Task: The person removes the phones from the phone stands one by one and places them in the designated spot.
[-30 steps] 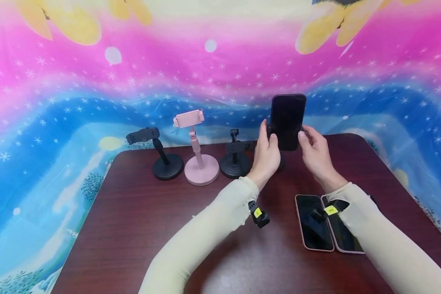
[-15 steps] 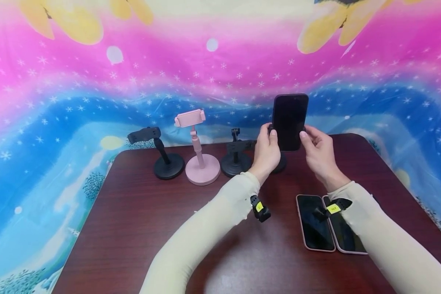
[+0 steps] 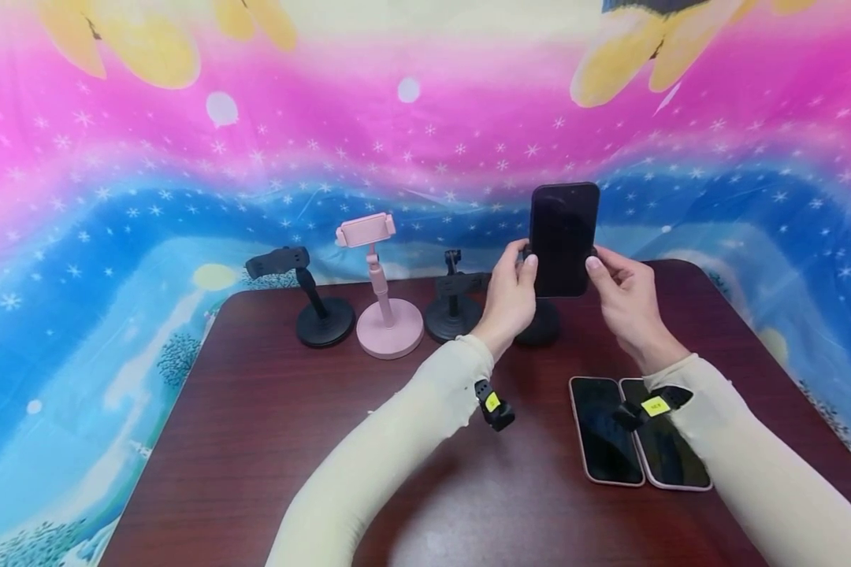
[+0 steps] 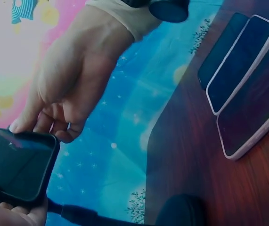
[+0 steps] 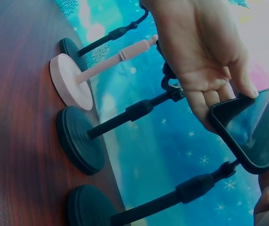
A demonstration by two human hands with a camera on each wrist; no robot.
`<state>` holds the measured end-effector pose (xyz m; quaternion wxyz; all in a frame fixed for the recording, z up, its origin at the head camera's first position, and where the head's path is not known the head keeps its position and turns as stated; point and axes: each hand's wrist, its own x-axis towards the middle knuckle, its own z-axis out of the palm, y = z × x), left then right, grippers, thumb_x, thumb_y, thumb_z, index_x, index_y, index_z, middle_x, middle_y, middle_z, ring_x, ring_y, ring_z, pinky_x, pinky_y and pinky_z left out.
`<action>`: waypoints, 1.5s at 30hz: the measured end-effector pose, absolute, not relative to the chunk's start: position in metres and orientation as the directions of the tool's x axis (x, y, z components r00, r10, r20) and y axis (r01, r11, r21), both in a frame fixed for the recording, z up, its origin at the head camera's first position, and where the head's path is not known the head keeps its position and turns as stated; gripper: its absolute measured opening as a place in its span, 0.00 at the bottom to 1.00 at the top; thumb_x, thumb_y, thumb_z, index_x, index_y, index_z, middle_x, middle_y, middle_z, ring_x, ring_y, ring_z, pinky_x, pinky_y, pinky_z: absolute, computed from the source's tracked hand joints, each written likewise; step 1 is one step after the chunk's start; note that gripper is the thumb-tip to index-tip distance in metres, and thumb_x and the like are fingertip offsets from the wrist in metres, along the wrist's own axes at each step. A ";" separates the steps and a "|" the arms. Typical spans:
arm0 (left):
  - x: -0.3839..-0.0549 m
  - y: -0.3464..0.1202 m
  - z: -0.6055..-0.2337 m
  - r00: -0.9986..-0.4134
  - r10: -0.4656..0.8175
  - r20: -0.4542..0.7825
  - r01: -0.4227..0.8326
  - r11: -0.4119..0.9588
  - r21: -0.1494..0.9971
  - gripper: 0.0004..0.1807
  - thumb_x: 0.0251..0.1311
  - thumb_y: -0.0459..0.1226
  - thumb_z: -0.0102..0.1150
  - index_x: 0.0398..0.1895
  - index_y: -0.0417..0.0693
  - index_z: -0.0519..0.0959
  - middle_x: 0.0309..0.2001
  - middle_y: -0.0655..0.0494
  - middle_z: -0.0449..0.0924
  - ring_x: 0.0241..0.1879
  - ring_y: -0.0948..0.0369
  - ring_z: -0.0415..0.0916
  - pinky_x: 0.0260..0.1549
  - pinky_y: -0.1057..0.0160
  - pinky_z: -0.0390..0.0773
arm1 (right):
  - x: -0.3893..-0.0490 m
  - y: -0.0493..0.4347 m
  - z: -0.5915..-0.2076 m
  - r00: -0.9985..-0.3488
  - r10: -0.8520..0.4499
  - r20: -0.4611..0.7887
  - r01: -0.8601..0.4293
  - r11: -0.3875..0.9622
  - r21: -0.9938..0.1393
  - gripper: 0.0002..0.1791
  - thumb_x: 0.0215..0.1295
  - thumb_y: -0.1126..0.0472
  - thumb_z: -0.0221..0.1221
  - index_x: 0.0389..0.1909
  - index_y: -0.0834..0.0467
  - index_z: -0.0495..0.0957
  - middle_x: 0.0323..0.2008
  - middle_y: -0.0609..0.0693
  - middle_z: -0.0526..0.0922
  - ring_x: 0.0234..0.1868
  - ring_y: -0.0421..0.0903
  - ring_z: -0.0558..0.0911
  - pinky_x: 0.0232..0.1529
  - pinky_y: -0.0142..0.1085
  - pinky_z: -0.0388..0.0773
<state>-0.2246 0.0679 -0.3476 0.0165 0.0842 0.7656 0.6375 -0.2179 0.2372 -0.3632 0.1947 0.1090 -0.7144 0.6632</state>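
Observation:
A black phone [image 3: 564, 236] stands upright at the head of the rightmost black phone stand [image 3: 540, 327], whose clamp is mostly hidden. My left hand [image 3: 507, 303] holds the phone's left edge, thumb at the front and fingers behind. On the opposite edge my right hand [image 3: 627, 303] pinches, its thumb near the screen's side. From the right wrist view, the stand's pole [image 5: 172, 200] runs up to the back of the phone [image 5: 259, 132]. Both hands show around the phone [image 4: 19, 162] in the left wrist view.
Left of the hands stand a black phone stand [image 3: 454, 315], a pink one [image 3: 390, 327] and another black one [image 3: 325, 321]. Near my right forearm lie two light-rimmed phones [image 3: 606, 429]; a third, dark phone [image 4: 224, 47] lies beside them. A patterned cloth [image 3: 425, 126] hangs behind the table.
The phone has shifted slightly right, both hands keeping to its edges. More of the stand's base shows beneath. My right wrist has moved a little right; the other stands have stayed put.

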 end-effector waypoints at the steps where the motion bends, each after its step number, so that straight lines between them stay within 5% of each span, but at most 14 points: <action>1: -0.224 0.066 -0.348 -0.984 0.158 0.085 0.113 0.177 0.978 0.23 0.81 0.44 0.39 0.75 0.60 0.63 0.74 0.55 0.67 0.72 0.57 0.68 0.69 0.52 0.72 | -0.217 0.238 -0.362 -0.899 0.094 0.429 -0.421 0.088 -0.903 0.23 0.76 0.65 0.54 0.63 0.78 0.70 0.41 0.27 0.87 0.49 0.25 0.83 0.54 0.17 0.74; 17: -0.203 0.047 -0.336 -0.917 0.289 0.275 0.318 0.112 0.941 0.23 0.79 0.42 0.45 0.73 0.50 0.66 0.58 0.46 0.82 0.58 0.57 0.81 0.58 0.63 0.79 | -0.183 0.241 -0.342 -0.877 0.060 0.477 -0.472 0.073 -0.878 0.19 0.75 0.66 0.55 0.61 0.69 0.77 0.44 0.34 0.89 0.49 0.31 0.84 0.52 0.19 0.77; 33: -0.171 0.023 -0.327 -0.869 0.338 0.361 0.414 0.097 0.905 0.21 0.79 0.41 0.45 0.71 0.48 0.68 0.60 0.48 0.82 0.58 0.59 0.81 0.59 0.65 0.80 | -0.150 0.227 -0.331 -0.869 0.036 0.494 -0.487 0.124 -0.865 0.17 0.75 0.69 0.53 0.60 0.69 0.78 0.42 0.34 0.90 0.45 0.32 0.85 0.48 0.20 0.79; 42: -0.158 0.005 -0.328 -0.848 0.324 0.421 0.457 0.043 0.888 0.20 0.78 0.39 0.46 0.68 0.45 0.69 0.55 0.44 0.84 0.49 0.56 0.82 0.44 0.71 0.78 | -0.141 0.209 -0.331 -0.862 0.017 0.506 -0.498 0.149 -0.854 0.17 0.73 0.72 0.54 0.60 0.70 0.78 0.42 0.33 0.89 0.42 0.31 0.87 0.45 0.20 0.80; 45: -0.155 -0.003 -0.328 -0.848 0.324 0.420 0.457 0.042 0.889 0.20 0.78 0.39 0.47 0.69 0.45 0.68 0.56 0.44 0.83 0.50 0.56 0.82 0.47 0.70 0.79 | -0.140 0.203 -0.332 -0.863 0.009 0.506 -0.501 0.128 -0.856 0.17 0.73 0.72 0.54 0.60 0.70 0.78 0.42 0.34 0.90 0.41 0.31 0.87 0.45 0.21 0.81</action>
